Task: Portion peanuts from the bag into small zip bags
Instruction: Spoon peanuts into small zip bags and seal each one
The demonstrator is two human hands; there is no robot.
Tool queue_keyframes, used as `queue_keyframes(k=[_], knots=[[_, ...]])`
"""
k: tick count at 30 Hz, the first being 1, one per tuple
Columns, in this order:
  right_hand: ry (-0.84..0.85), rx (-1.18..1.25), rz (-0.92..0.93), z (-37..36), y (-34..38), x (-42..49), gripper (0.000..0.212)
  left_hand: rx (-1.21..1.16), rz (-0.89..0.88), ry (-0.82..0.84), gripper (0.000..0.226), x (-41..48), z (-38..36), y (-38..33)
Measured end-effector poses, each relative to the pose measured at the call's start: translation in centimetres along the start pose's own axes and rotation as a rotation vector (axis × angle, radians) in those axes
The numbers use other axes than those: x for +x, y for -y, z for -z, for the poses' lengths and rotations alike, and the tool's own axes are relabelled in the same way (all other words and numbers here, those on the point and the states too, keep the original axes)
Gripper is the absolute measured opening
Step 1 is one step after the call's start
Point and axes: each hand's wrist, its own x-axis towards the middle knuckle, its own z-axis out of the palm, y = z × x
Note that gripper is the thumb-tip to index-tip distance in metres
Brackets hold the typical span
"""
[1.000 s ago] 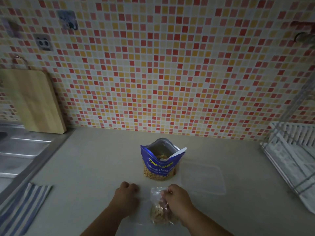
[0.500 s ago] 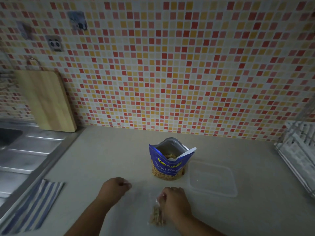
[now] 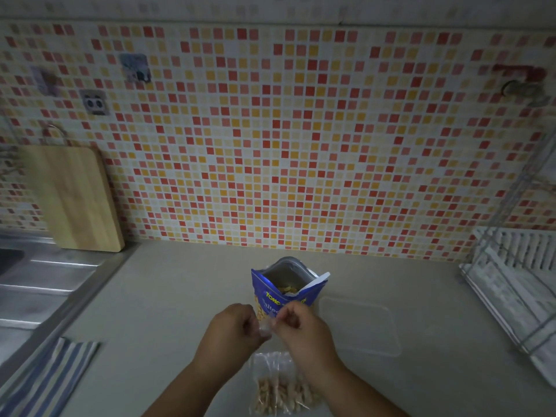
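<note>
1. Head view: left hand [image 3: 231,331] and right hand [image 3: 302,329] both pinch a clear zip bag [image 3: 266,326] between them. The peanut bag [image 3: 287,285] stands open just beyond, and a filled bag [image 3: 279,386] lies below the wrists.
2. Best to part the lips evenly, mouth up, close to the peanut bag.

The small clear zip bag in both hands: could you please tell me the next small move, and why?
Probably pull its mouth open. The left hand and right hand pinch the small zip bag, which looks empty; the peanut bag stands open just behind it, and a filled zip bag lies on the counter.
</note>
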Motion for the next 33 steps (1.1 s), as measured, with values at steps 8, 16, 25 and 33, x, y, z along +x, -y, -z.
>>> queue_keyframes(k=[8, 16, 25, 33], knots=[[0.104, -0.069, -0.045, 2.4, 2.3, 0.5, 0.015, 0.132, -0.231, -0.131, 0.026, 0.4, 0.1, -2.5], [0.144, -0.26, 0.175, 5.2, 4.5, 1.3, 0.033, 0.023, -0.324, 0.111, 0.077, 2.3, 1.8, -5.3], [0.163, -0.33, 0.27, 6.6, 5.8, 2.1, 0.033, 0.032, -0.331, 0.072, 0.052, 3.6, 2.6, -6.2], [-0.052, -0.643, 0.251, 7.5, 3.8, 6.3, 0.024, -0.039, -0.159, 0.077, 0.045, 4.6, 2.8, -5.1]])
